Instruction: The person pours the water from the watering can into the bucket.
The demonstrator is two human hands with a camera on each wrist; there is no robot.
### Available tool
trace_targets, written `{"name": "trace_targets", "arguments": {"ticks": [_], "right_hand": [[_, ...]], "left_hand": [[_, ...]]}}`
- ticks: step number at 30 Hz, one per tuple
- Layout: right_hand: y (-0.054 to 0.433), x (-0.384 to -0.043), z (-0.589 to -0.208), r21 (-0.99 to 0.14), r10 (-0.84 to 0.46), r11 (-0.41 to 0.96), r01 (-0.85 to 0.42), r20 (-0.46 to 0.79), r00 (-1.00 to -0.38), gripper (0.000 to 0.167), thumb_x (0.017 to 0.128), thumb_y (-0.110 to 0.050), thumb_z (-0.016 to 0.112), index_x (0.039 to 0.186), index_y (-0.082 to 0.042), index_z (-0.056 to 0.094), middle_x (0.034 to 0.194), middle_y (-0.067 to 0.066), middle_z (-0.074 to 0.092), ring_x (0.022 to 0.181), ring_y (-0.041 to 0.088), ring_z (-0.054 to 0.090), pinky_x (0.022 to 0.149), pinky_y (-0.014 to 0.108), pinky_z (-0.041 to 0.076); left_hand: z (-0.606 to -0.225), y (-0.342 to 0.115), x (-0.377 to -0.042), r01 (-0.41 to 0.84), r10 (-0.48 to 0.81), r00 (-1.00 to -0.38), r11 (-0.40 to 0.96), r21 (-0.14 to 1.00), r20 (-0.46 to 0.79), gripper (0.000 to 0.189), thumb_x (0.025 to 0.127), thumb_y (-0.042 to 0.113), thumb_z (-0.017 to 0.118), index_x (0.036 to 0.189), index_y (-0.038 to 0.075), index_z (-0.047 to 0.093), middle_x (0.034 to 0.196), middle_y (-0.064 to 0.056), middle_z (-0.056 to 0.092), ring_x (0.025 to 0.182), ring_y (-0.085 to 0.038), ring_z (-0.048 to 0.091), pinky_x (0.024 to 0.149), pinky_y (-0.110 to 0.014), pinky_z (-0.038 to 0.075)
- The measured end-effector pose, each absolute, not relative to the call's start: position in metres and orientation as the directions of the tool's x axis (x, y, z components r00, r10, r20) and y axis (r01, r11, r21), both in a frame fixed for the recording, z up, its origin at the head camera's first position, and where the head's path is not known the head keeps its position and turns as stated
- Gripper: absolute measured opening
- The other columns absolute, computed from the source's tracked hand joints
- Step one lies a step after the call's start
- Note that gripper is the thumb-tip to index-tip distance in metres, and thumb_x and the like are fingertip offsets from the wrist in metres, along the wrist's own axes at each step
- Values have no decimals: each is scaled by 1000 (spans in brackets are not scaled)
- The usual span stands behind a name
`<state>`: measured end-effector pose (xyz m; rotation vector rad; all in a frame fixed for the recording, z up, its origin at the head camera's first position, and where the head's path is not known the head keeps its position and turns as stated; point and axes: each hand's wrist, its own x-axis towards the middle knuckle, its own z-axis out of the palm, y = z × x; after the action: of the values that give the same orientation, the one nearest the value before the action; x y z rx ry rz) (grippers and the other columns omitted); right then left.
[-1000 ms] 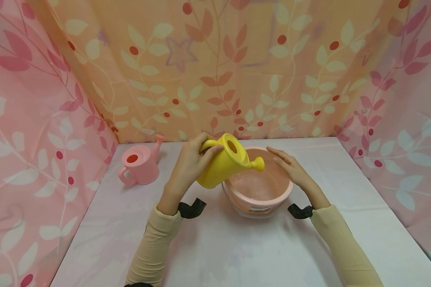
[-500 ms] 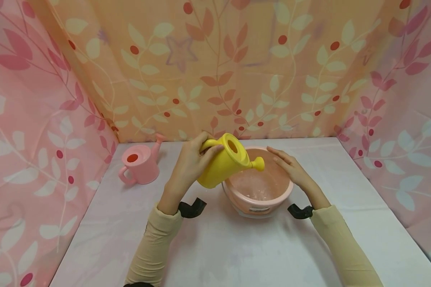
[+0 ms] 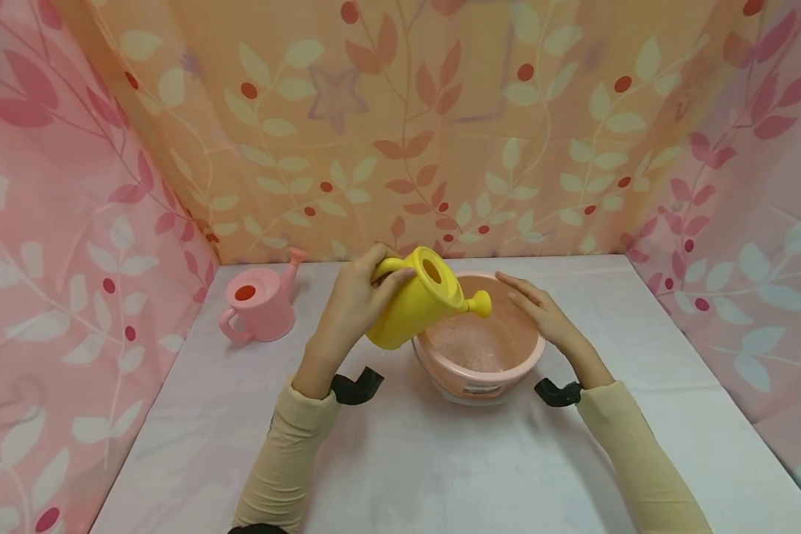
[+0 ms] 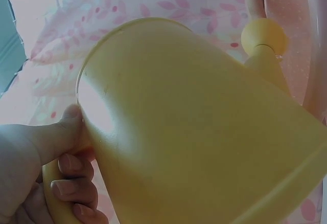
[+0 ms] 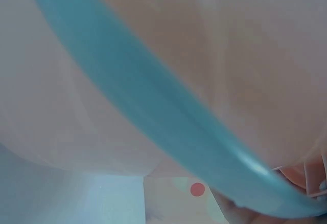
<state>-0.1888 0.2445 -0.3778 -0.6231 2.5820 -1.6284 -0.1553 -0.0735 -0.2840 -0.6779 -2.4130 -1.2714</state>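
My left hand (image 3: 354, 297) grips the handle of a yellow watering can (image 3: 407, 315), tipped with its spout to the right. In the left wrist view, the fingers (image 4: 79, 185) curl round the handle, and the can's side fills most of the picture. The spout's round head (image 3: 480, 305) is over a pink basin (image 3: 483, 376) that holds water (image 3: 482, 348) with a rippled surface. My right hand (image 3: 541, 315) holds the basin's right rim, thumb on the inner side. The right wrist view shows the basin's rim (image 5: 148, 101) close up.
A pink watering can (image 3: 260, 308) stands at the back left of the white-covered table (image 3: 427, 467). Leaf-patterned cloth (image 3: 347, 148) walls in the back and both sides. A black curved piece (image 3: 357, 386) sits at each wrist.
The hands, the yellow watering can and the basin stay in place. Only the water changes: bubbles and ripples grow near the basin's front, then partly settle.
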Motion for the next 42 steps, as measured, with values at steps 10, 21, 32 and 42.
{"name": "trace_targets", "arguments": {"ticks": [10,21,32,42], "right_hand": [[250,-197,-388,-875,-350,366,-316,185,-918,42,100,-14,39,141,-5,36,147,15,32,137,33,23,108,55,19],[236,-180,-362,-867,-338,398,-299,164,-927,41,99,-6,37,138,7,34,145,24,31,136,40,23,107,57,19],[236,-180,-364,-870,-335,396,-295,162,-928,41,100,-7,37,138,7,35,144,24,31,136,40,23,107,57,19],[236,-179,-363,-877,-333,390,-281,151,-931,41,100,-8,37,139,6,34,145,24,30,136,39,22,108,57,19]], "left_hand": [[-285,-74,-156,558,253,-827,478,678,502,23,86,30,65,93,10,57,75,-2,55,64,-14,48,60,-26,43],[-285,-73,-157,555,254,-829,492,671,498,24,85,31,65,92,10,57,75,-2,54,65,-15,49,60,-26,43],[-284,-73,-155,542,250,-837,501,674,488,25,85,31,65,91,9,57,74,-2,53,65,-15,48,59,-26,42],[-282,-72,-155,536,249,-840,508,674,481,25,85,31,66,90,9,57,74,-3,53,66,-16,48,60,-26,42]]}}
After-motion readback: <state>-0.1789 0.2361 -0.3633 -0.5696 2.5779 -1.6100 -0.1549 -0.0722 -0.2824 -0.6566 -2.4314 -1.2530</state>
